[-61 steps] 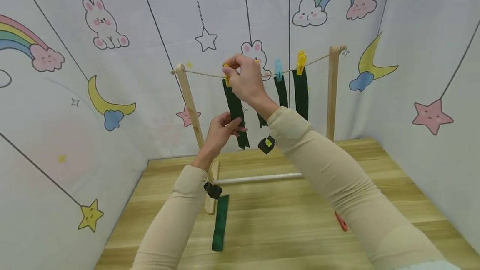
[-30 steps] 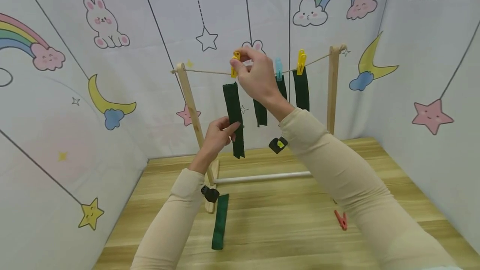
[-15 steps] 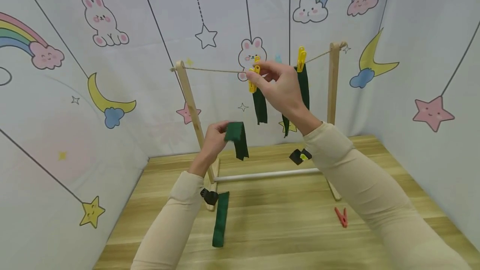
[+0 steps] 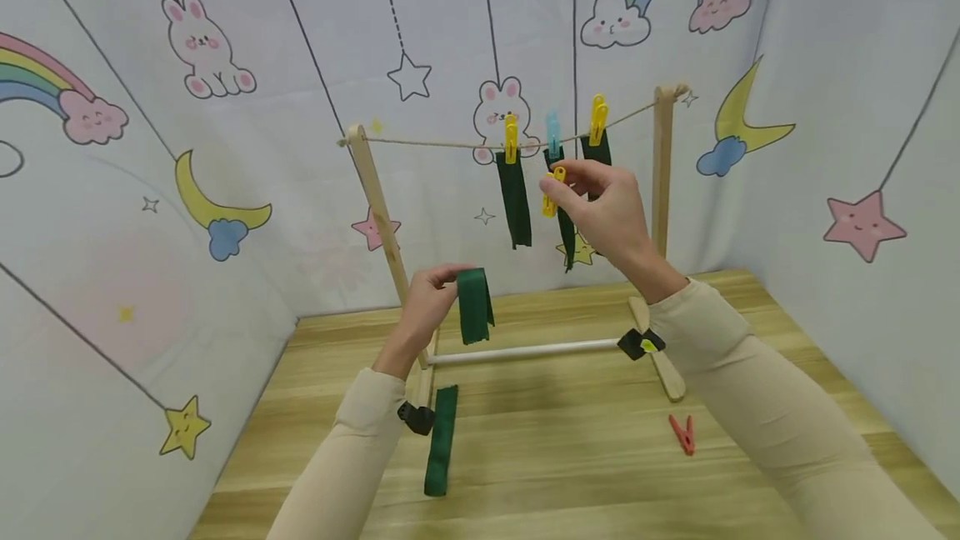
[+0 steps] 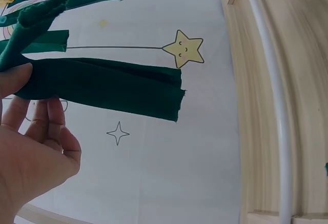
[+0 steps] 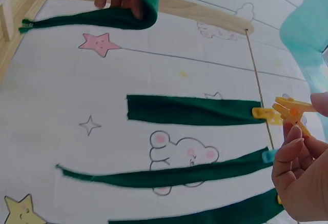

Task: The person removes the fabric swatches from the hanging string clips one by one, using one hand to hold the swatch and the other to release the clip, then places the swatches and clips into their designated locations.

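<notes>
My left hand (image 4: pixel 427 302) pinches a dark green cloth strip (image 4: pixel 474 307) near its middle, so both ends droop; the left wrist view shows thumb and fingers on the strip (image 5: pixel 113 88). A yellow clothespin (image 4: pixel 552 198) is held in the fingertips of my right hand (image 4: pixel 611 211), in front of the hanging strips. Seen from the right wrist, that clothespin (image 6: pixel 293 112) grips no cloth. Three green strips hang from a twine line (image 4: pixel 427 142): one under a yellow clothespin (image 4: pixel 511 140), one under a blue clothespin (image 4: pixel 553 136), one under another yellow clothespin (image 4: pixel 597 121).
Two wooden posts (image 4: pixel 378 198) carry the twine, joined low down by a white rod (image 4: pixel 532 351). On the wooden table (image 4: pixel 547 440) lie another green strip (image 4: pixel 442 440) and a red clothespin (image 4: pixel 683 435). Printed cloth walls (image 4: pixel 300 190) stand around.
The left strip and its yellow clothespin have come off the line. The right hand has moved right and down with the clothespin; the left hand has lowered the strip, which has folded over.
</notes>
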`<state>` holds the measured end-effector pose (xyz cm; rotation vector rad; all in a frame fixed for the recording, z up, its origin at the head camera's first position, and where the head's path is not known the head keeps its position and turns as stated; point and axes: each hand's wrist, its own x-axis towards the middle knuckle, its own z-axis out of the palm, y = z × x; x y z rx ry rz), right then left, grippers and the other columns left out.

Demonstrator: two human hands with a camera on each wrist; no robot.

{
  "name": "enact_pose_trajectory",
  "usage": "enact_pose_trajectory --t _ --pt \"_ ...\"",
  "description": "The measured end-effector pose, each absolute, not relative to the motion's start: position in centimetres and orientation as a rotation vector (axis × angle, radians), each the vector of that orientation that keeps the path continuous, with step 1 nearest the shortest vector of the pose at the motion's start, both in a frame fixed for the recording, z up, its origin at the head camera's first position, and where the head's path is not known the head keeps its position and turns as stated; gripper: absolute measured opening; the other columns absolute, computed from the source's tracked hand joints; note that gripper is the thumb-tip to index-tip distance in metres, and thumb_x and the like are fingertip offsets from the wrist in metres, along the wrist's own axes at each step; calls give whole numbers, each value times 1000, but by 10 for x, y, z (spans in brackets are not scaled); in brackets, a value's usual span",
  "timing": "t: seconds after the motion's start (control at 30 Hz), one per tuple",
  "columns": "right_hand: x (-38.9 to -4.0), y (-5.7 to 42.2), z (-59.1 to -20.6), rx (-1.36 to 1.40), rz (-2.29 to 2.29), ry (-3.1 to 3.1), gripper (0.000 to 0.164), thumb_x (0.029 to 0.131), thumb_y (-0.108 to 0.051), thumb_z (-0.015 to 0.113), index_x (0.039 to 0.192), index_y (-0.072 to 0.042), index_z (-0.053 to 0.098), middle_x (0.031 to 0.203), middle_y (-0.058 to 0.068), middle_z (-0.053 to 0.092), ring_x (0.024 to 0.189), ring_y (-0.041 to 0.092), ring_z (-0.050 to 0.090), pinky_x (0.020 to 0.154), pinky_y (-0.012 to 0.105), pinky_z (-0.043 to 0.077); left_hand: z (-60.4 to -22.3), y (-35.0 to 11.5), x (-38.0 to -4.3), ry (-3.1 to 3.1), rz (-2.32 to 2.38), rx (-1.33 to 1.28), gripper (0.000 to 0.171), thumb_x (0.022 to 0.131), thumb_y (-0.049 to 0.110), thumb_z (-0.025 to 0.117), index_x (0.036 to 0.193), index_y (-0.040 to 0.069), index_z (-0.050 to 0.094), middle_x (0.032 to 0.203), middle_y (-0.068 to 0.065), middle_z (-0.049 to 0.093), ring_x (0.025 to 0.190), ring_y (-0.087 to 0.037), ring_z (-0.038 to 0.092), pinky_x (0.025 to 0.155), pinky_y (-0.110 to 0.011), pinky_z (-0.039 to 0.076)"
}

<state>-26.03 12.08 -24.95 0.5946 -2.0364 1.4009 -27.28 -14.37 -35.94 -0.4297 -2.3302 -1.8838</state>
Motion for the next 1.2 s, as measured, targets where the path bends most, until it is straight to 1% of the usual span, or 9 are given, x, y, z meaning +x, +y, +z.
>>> enact_pose_trajectory --t 0.37,0.43,0.5,0.6,0.67,0.77,0.87,1.03,1.2 --pt "-253 162 -279 496 1387 -2101 31 95 -27 72 112 -1 73 90 11 67 83 18 56 76 32 42 -378 -137 -257 -2411 -1952 -389 23 100 11 61 116 -1 71 101 -3 72 106 -21 62 98 -41 46" --pt "-252 169 -285 462 1380 -2119 32 95 -28 72 112 -1 73 92 11 67 84 17 56 75 31 41 -382 -136 -254 -2436 -1950 -374 23 100 8 59 117 0 71 101 -3 71 99 -17 61 91 -37 48" --pt "-251 175 -291 432 1380 -2134 34 95 -30 71 113 -1 73 93 10 66 85 17 55 73 31 41 -386 -136 -252 -2462 -1956 -337 24 100 5 56 118 1 71 103 -4 70 80 -15 56 79 -32 47" --pt "-250 185 -301 398 1382 -2157 35 95 -29 71 115 -1 73 94 10 66 85 17 55 72 28 42 -397 -137 -252 -2472 -2030 -286 30 98 0 52 122 2 69 105 -5 70 70 -12 50 68 -28 44" --pt "-250 191 -306 384 1388 -2168 35 95 -28 71 115 0 73 95 10 65 84 17 55 72 25 43 -403 -138 -250 -2478 -2115 -257 31 99 0 50 126 -1 67 104 -5 70 68 -11 54 70 -28 48" --pt "-250 199 -314 360 1404 -2192 37 95 -30 71 116 0 72 95 10 65 84 17 55 71 22 44 -412 -140 -249 -2488 -2228 -257 31 101 2 49 127 -7 63 97 -5 70 78 -12 62 78 -30 52" --pt "-249 208 -324 314 1402 -2228 41 95 -34 70 118 0 71 96 9 64 84 16 55 69 21 44 -418 -143 -245 -2521 -2286 -269 25 103 5 48 114 -6 67 88 -1 65 79 -13 59 78 -30 50" --pt "-245 226 -346 209 1372 -2285 46 95 -37 70 117 2 71 96 10 65 84 14 56 66 18 45 -423 -148 -238 -2579 -2299 -300 27 103 8 48 83 11 65 76 0 55 71 -15 50 71 -32 43" --pt "-237 247 -371 128 1364 -2367 50 95 -41 68 119 2 70 101 12 67 83 9 57 63 18 46 -430 -150 -235 -2610 -2311 -304 32 102 4 48 74 15 61 70 1 55 68 -15 49 68 -31 43"
